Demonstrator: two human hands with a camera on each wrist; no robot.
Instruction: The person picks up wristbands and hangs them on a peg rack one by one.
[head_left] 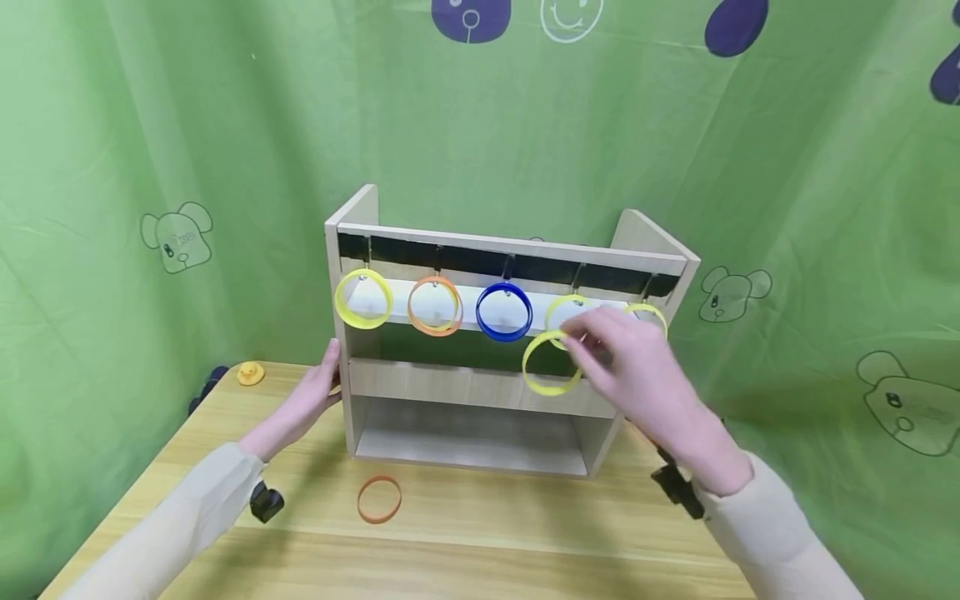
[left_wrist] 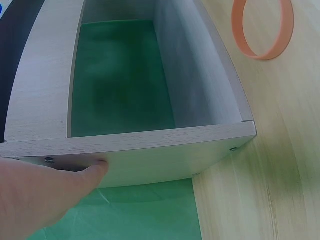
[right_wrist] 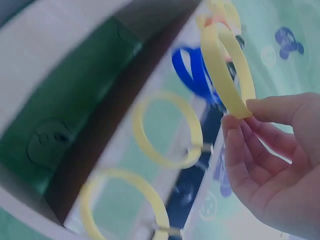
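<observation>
My right hand (head_left: 637, 367) pinches a yellow ring (head_left: 551, 391) between thumb and fingertips, in front of a light wooden shelf (head_left: 480, 385). Behind it, a yellow ring (right_wrist: 142, 142) hangs on the fourth hook, and the right hand partly covers another yellow ring (head_left: 647, 308) on the last hook. A blue ring (head_left: 504, 337) hangs in the middle. To its left hang an orange ring (head_left: 435, 332) with yellow showing inside it, and a yellow ring (head_left: 363, 324). My left hand (head_left: 309, 398) rests against the shelf's outer left side, its thumb (left_wrist: 92, 175) touching the panel.
A loose orange ring (head_left: 378, 521) lies on the wooden table (head_left: 465, 558) before the shelf. At the table's back left corner sits a small yellow duck (head_left: 250, 373). A green curtain (head_left: 480, 125) hangs behind and around the table.
</observation>
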